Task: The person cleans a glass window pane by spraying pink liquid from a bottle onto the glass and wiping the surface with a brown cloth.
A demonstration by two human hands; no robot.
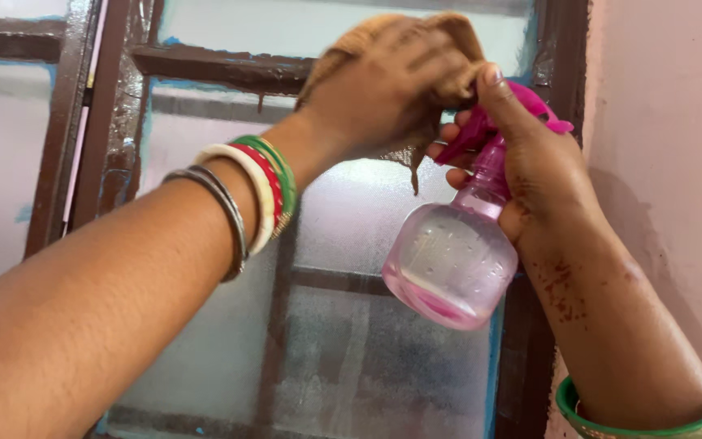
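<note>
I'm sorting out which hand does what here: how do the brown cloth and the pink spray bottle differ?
The brown cloth is soft and bunched in the left hand, up against the window glass; the pink spray bottle is rigid, see-through and tilted in the right hand, off the glass. The cloth is opaque; the bottle shows a little liquid. Both are gripped.

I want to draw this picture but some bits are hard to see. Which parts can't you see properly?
All in the head view:
- The brown cloth: mostly covered by the left hand.
- The spray bottle: its pink nozzle is largely hidden behind the right hand and the cloth.
- The window frame: cut off by the picture's edges and crossed by both arms.
- Whatever lies behind the frosted glass: blurred out.
</note>
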